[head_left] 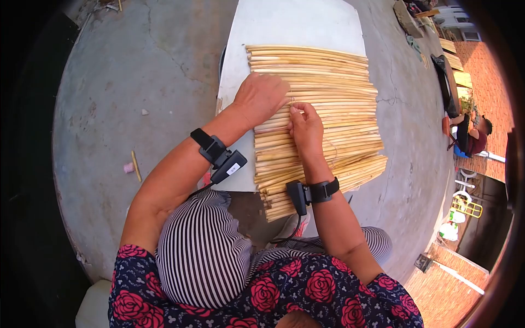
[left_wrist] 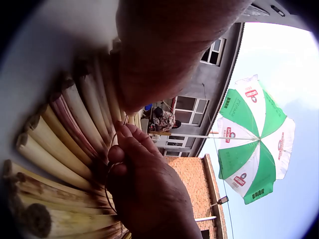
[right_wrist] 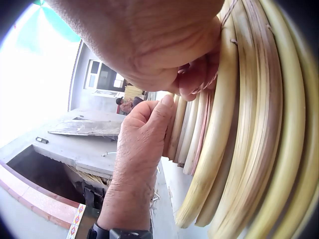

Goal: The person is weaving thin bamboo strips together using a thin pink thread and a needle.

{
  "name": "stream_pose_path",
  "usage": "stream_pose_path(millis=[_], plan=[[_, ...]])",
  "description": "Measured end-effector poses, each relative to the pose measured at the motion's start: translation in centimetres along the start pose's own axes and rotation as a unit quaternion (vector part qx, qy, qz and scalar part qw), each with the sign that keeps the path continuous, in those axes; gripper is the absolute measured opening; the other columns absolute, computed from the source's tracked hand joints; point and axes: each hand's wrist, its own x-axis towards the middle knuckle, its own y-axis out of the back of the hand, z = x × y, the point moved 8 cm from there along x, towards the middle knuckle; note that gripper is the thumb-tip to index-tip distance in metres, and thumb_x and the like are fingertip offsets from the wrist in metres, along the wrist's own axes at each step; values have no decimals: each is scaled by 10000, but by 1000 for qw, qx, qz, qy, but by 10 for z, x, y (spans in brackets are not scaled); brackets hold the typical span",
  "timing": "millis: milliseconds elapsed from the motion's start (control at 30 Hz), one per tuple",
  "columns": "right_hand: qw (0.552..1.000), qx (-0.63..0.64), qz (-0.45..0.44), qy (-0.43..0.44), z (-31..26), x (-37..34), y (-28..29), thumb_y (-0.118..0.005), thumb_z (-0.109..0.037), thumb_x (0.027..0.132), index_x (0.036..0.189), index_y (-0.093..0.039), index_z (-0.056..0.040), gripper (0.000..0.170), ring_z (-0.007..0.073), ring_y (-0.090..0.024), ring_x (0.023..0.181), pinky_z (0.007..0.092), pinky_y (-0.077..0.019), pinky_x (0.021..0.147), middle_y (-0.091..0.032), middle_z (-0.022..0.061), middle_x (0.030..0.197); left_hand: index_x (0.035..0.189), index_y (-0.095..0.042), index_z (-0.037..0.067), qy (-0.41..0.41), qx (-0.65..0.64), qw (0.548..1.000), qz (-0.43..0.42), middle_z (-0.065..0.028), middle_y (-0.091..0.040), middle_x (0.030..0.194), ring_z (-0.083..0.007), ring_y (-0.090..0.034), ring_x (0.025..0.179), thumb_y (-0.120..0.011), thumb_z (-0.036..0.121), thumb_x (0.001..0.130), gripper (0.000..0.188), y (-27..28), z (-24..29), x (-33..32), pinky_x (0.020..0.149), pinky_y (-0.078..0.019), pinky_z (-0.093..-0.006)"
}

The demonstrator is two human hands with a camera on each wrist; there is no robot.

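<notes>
A mat of pale, straight plant stalks [head_left: 322, 109] lies side by side on a white board [head_left: 295, 22]. My left hand [head_left: 262, 95] is over the stalks' left part, fingers curled at a thin string. Close beside it, my right hand [head_left: 307, 131] pinches the same string between thumb and index finger. In the left wrist view the string [left_wrist: 106, 185] loops down past the right hand [left_wrist: 149, 184]. The right wrist view shows twisted string [right_wrist: 212, 82] at the right fingers, with the left thumb and fingers [right_wrist: 162, 109] close by; the left fingertips are partly hidden.
My knee in striped trousers [head_left: 202, 246] is just below the board. On the concrete floor [head_left: 136, 65] at left lie a pink spool [head_left: 128, 167] and a short stick [head_left: 136, 166]. Another person [head_left: 474, 136] sits at far right, near a brick wall [head_left: 486, 71].
</notes>
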Motion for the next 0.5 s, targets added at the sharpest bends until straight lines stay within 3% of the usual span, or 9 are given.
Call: stream_pose_path(millis=[267, 333, 500], plan=[[974, 200, 9, -110, 3, 3, 0, -626, -153, 941, 965, -645, -6, 151, 83, -533, 503, 227, -428, 466, -616, 44, 649, 768, -569, 118, -58, -24, 997, 35, -33, -570, 738, -248, -602, 740, -665, 198, 806, 131, -1, 5, -4, 652, -473, -386], [981, 166, -6, -103, -1, 7, -1, -625, -148, 940, 950, -632, -2, 147, 86, -552, 522, 227, -435, 469, -623, 48, 662, 725, -555, 123, -69, -43, 995, 59, -40, -562, 704, -248, -606, 717, -609, 182, 799, 110, 1, 7, -7, 635, -479, -384], [989, 123, -1, -86, -2, 18, 0, -624, -117, 930, 907, -580, -9, 119, 103, -615, 579, 223, -490, 506, -644, 63, 682, 717, -534, 128, -82, -11, 995, 57, -34, -549, 697, -239, -599, 697, -617, 185, 793, 126, -1, 6, -8, 633, -479, -374]])
